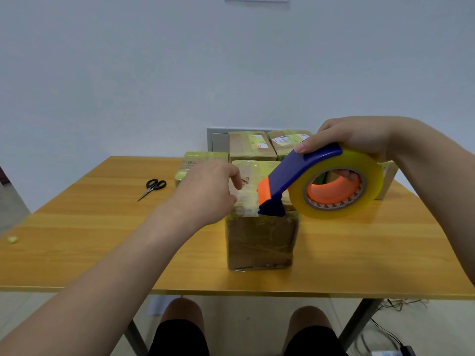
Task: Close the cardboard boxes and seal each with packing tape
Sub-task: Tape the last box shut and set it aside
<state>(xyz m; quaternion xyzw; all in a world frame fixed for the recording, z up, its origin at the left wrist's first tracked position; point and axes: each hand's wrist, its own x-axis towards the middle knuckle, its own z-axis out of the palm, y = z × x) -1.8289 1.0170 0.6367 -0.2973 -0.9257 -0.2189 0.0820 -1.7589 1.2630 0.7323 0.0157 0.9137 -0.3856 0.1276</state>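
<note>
**Knees under the desk edge; tape run under way on the near box**

Knees [183, 313] in black shorts show below the front edge of the desk [90, 227], so the person is seated close in.

Left to right on the desk:
- Small pale scrap [12, 239] near the left edge. Probably a tape offcut, too small to tell.
- Black scissors [153, 188] lying flat, well apart from the boxes.
- Left hand [205, 191] at the top left of the near box [259, 242]. Forefinger and thumb are bent onto the left edge of a strip of tape [248, 196] lying across the box top. It reads as a pinch that holds the strip down.
- Tape dispenser [282, 185], blue with an orange blade guard, nose down on the box top at the near end of the strip.
- Right hand [357, 140] grips the dispenser, thumb on the blue handle and fingers curled through the core of the yellow roll [336, 186].
- More boxes stand behind: one at the left [205, 158], two with labels at the back [250, 145] and one partly hidden behind the roll [389, 181].

Progress (judgement):
- The near box is shut, with tape already banding its front face.
- The top strip looks laid to the front edge but is not yet cut from the roll.
- Every box behind appears closed and glossy with tape, so this may be the last one.
- Left to do: cut the strip and press its end down the front face.
- The far sides of the boxes are out of view and cannot be checked.
</note>
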